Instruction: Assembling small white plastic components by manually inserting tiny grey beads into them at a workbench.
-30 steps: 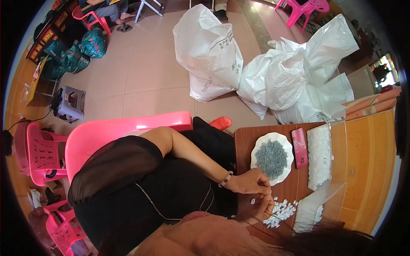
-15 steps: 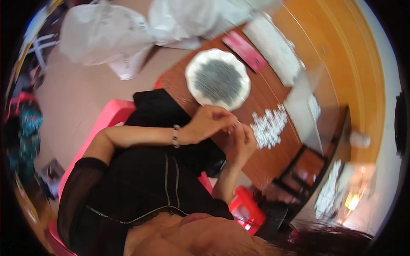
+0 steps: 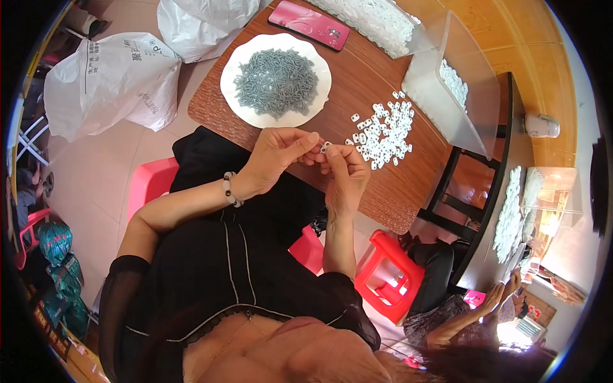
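Observation:
Close together above the near edge of the brown table (image 3: 357, 73), my two hands meet at the fingertips. My right hand (image 3: 348, 175) pinches a small white plastic piece with dark holes (image 3: 325, 148). My left hand (image 3: 271, 159), with a bead bracelet (image 3: 228, 188) at its wrist, has thumb and fingers pressed together beside that piece; what lies between them is hidden. Just beyond the left hand stands a scalloped white plate (image 3: 231, 102) heaped with small grey rod-like pieces (image 3: 276, 83). A loose pile of similar white pieces (image 3: 386, 134) lies beyond the right hand.
A pink phone (image 3: 309, 25) lies behind the plate. Clear bins (image 3: 469, 96) with white pieces line the table's far right. White sacks (image 3: 112, 86) stand on the floor at left. At right are a red stool (image 3: 389, 277) and another person's hands (image 3: 501, 297) at a dark table.
The view has shifted and sharpened, bringing the other person into sight at right. My hands remain together at the fingertips, and the white piece now shows clearly between them.

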`<state>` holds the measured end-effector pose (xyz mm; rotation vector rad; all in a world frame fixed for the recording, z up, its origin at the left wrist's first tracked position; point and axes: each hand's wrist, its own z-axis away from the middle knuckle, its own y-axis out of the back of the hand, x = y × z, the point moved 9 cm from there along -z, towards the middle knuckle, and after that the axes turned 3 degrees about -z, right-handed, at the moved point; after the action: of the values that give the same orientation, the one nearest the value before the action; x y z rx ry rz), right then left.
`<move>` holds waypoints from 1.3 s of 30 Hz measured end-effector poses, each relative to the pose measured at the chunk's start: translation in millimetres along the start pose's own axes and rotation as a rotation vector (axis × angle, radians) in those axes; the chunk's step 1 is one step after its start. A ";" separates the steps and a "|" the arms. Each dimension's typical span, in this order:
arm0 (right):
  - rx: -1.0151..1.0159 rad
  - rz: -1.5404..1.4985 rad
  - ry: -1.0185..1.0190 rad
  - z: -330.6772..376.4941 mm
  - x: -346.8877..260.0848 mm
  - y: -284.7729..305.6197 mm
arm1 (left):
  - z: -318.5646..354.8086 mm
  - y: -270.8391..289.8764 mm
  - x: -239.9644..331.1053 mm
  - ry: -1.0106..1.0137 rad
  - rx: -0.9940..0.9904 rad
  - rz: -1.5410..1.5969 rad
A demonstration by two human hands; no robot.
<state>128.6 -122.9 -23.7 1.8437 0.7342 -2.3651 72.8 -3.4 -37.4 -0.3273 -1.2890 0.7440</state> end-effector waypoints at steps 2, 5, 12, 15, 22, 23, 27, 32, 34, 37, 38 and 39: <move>0.005 -0.002 -0.001 1.9 0.7 0.3 | 1.2 1.8 -0.1 -0.011 0.018 -0.044; 0.022 0.008 0.000 3.3 0.8 0.8 | 1.2 2.9 -1.9 -0.013 0.030 -0.046; 0.036 0.027 0.034 6.0 0.8 2.8 | -1.6 3.0 -7.2 -0.014 0.040 -0.057; 0.037 0.051 0.030 6.4 -0.9 1.9 | -2.4 4.9 -11.3 -0.013 0.063 -0.045; 0.066 0.030 -0.013 8.5 3.9 10.8 | -1.3 2.1 -18.5 0.031 0.041 -0.049; 0.077 0.021 -0.023 9.1 5.2 13.7 | -0.9 0.3 -19.6 0.043 0.031 -0.049; 0.111 0.016 -0.024 12.6 4.6 23.8 | 0.7 -6.1 -23.3 0.115 0.017 0.007; 0.091 0.037 0.010 20.5 -2.0 31.0 | -1.4 -7.6 -24.9 0.126 0.000 -0.025; 0.068 0.043 0.020 22.5 -2.5 31.4 | -0.9 -6.9 -29.0 0.139 -0.001 -0.067; 0.084 0.037 0.007 25.0 -1.7 34.3 | 0.4 -6.5 -36.8 0.155 -0.010 -0.125; 0.087 0.036 0.012 25.4 -1.9 34.8 | 0.9 -7.1 -38.1 0.156 -0.017 -0.139; 0.089 0.036 0.016 25.9 -2.1 35.2 | 1.7 -8.4 -37.8 0.158 -0.018 -0.141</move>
<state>117.4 -164.8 -28.9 1.8944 0.6002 -2.4010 70.4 -34.8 -60.0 -0.3005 -1.1572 0.5762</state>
